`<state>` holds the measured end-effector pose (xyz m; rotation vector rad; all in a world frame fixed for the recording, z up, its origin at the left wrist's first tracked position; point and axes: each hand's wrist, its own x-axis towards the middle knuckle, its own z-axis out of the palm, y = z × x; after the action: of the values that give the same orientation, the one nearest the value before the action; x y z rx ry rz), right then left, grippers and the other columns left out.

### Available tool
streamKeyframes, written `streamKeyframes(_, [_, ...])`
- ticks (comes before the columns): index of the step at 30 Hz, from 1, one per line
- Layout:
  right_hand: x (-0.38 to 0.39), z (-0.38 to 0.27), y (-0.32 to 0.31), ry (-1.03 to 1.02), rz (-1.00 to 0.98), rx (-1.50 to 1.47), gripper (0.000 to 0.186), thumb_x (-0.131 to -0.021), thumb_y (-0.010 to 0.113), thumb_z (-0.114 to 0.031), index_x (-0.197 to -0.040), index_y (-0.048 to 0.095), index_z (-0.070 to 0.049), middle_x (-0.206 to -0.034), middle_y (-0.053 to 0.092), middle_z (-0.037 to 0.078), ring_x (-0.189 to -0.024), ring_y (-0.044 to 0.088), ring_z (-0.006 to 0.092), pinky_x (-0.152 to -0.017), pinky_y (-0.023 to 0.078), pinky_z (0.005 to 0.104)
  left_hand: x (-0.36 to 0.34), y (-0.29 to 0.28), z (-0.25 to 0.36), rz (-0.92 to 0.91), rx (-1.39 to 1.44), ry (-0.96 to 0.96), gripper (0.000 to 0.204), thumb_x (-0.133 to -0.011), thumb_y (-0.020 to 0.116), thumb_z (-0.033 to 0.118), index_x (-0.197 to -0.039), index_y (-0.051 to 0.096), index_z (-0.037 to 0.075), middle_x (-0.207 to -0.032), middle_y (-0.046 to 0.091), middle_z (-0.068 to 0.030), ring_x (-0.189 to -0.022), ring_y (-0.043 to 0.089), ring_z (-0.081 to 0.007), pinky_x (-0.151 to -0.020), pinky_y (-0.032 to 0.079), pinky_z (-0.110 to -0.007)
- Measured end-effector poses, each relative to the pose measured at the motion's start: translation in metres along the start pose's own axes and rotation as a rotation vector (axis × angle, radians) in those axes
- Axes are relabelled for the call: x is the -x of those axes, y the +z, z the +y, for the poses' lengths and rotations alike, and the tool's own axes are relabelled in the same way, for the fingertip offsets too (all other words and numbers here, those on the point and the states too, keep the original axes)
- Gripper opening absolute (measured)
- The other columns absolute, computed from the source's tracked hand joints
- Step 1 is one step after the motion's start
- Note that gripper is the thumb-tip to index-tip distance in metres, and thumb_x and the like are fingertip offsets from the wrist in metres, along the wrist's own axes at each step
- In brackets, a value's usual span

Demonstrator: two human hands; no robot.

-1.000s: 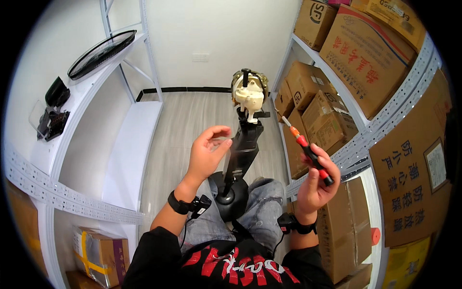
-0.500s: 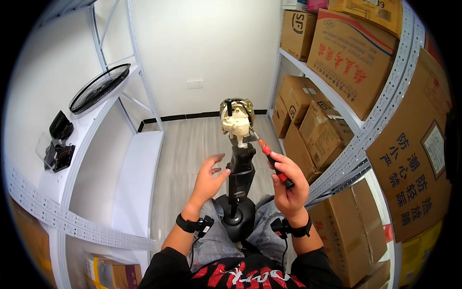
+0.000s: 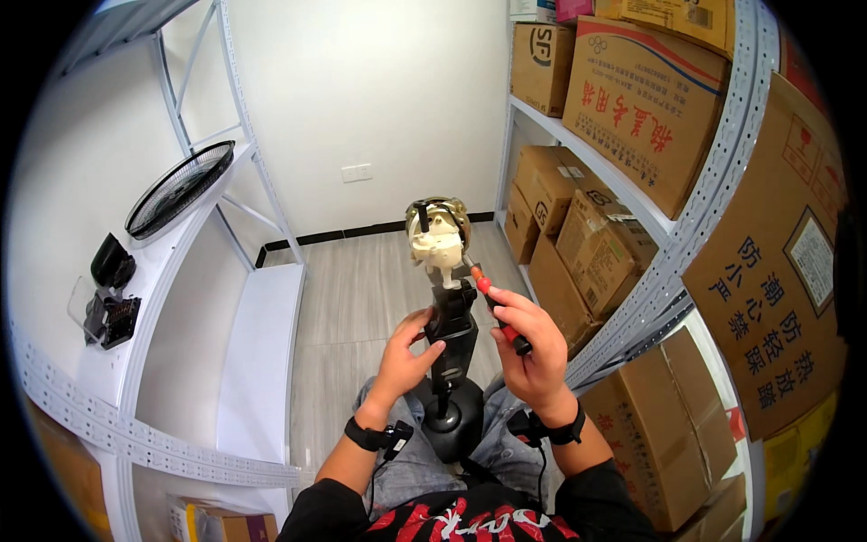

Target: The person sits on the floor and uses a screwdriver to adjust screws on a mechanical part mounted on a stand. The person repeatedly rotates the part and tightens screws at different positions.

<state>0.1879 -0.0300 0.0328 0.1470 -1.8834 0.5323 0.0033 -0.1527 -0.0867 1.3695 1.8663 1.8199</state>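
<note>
A fan stand with its motor bared stands upright between my knees. On top sits the motor point(image 3: 435, 215) with a cream plastic gear housing point(image 3: 437, 248) on the side toward me. Below is the black fan stand neck point(image 3: 452, 348), which runs down to a round black base point(image 3: 454, 425). My left hand point(image 3: 404, 359) cups the neck's left side, its thumb across the front and its fingertips partly hidden. My right hand point(image 3: 533, 348) grips a red and black screwdriver point(image 3: 508, 332). The screwdriver's tip reaches the lower right of the gear housing; the exact contact point is too small to tell.
On the left shelf lie a black fan grille point(image 3: 181, 190), a black plastic cover point(image 3: 112, 260) and a dark part point(image 3: 120, 321). Cardboard boxes point(image 3: 646, 117) fill the right-hand rack. A large carton flap point(image 3: 768, 271) juts out near my right side.
My left hand has moved right and onto the stand's neck. My right hand and the screwdriver have shifted slightly left and down, along with the stand's top, as the view moved.
</note>
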Motion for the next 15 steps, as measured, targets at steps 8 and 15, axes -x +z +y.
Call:
streamKeyframes(8, [-0.02, -0.021, -0.001, 0.092, 0.078, 0.091, 0.025, -0.085, 0.077, 0.005, -0.109, 0.069, -0.001, -0.105, 0.063, 0.012, -0.077, 0.067, 0.0226, -0.069, 0.056, 0.0302, -0.002, -0.006, -0.008, -0.012, 0.069, -0.026, 0.057, -0.088, 0.079, 0.011, -0.141, 0.061, 0.003, -0.142, 0.059, -0.0128, -0.128, 0.06, -0.0262, -0.106, 0.05, -0.038])
streamKeyframes(15, [-0.024, -0.027, -0.006, 0.06, -0.048, 0.397, 0.023, -0.085, 0.079, 0.003, -0.106, 0.071, -0.003, -0.107, 0.064, 0.011, -0.075, 0.066, 0.0213, -0.063, 0.054, 0.0312, -0.011, 0.013, -0.031, 0.084, 0.235, 0.077, 0.071, -0.083, 0.087, 0.014, -0.144, 0.051, 0.006, -0.14, 0.056, -0.0098, -0.134, 0.053, -0.0229, -0.116, 0.041, -0.041])
